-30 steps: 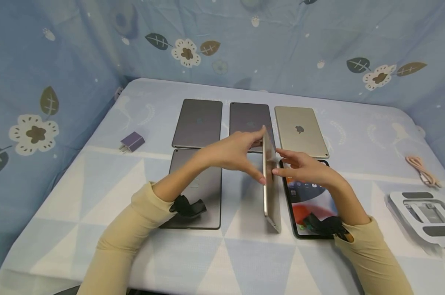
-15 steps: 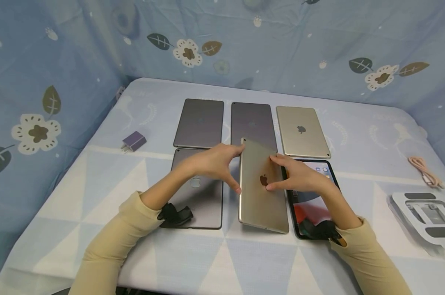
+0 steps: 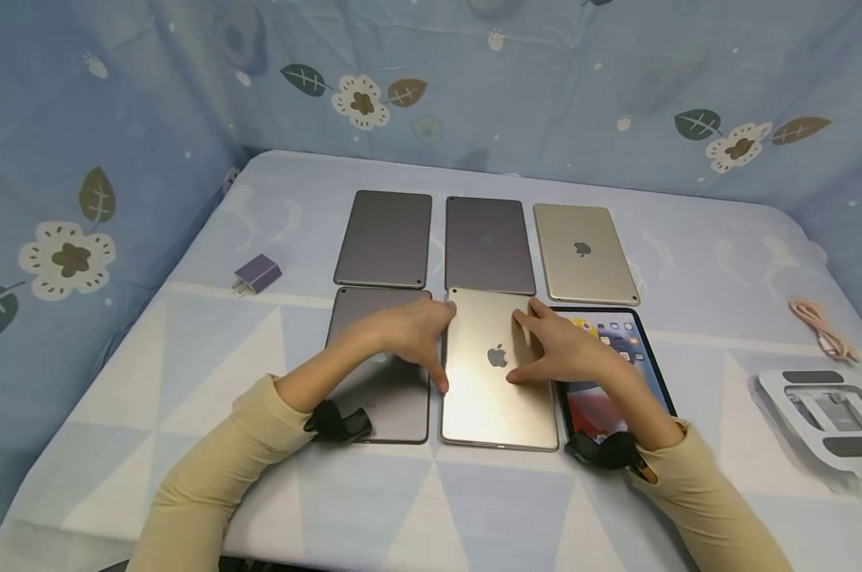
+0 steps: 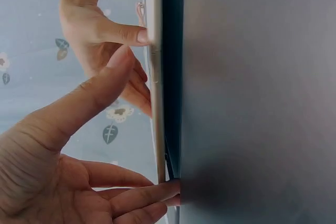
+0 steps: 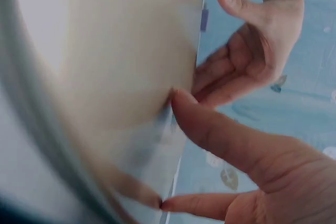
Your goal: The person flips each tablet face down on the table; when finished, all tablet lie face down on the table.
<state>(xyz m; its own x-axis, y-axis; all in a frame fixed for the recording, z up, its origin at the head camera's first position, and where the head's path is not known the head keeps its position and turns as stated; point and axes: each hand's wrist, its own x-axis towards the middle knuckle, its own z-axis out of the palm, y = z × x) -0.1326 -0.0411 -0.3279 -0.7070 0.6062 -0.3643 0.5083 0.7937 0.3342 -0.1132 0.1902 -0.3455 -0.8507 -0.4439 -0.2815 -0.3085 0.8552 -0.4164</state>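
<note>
A gold tablet [image 3: 498, 413] lies back-up on the cloth, the dark apple logo on its back showing. My left hand [image 3: 412, 334] is at its left edge, fingertips by the upper corner and thumb lower down. Onto its back, right of the logo, my right hand [image 3: 566, 349] sets its fingertips and thumb. In the left wrist view the left hand [image 4: 68, 177] is spread, fingers touching the tablet's edge. The right wrist view has the right thumb and a fingertip touching the gold surface [image 5: 121, 51]. A grey tablet [image 3: 395, 413] lies partly under my left wrist.
Right of the gold tablet lies a tablet with a lit screen [image 3: 591, 405]. Behind are a grey tablet [image 3: 384, 238], another grey tablet [image 3: 489, 246] and a second gold tablet [image 3: 588, 254]. A purple charger plug [image 3: 257, 273], pink cable [image 3: 824, 330] and white folding stand [image 3: 831, 445] lie farther out.
The gold tablet has gone from standing on edge to lying flat, its back turned up. Both hands came down with it and shifted left.
</note>
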